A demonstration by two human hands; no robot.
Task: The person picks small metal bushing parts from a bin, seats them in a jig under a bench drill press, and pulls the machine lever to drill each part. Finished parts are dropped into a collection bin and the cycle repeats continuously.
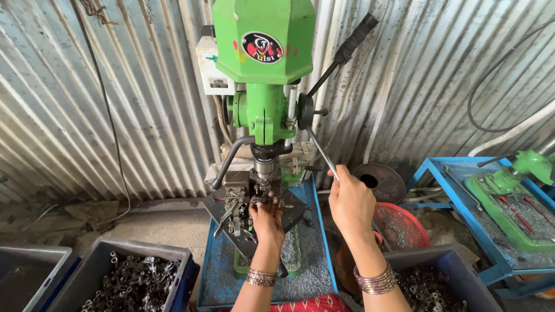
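left hand (267, 216) closed on small dark metal part (258, 200), under steel drill chuck (265, 167) | right hand (348, 199) gripping steel feed lever (321, 151) | risk: fingers beside spindle; lowering could pinch them or spin the part

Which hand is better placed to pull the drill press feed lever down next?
Right. The right hand already grips the thin steel feed lever of the green drill press, while the left hand is at the small metal part under the chuck.
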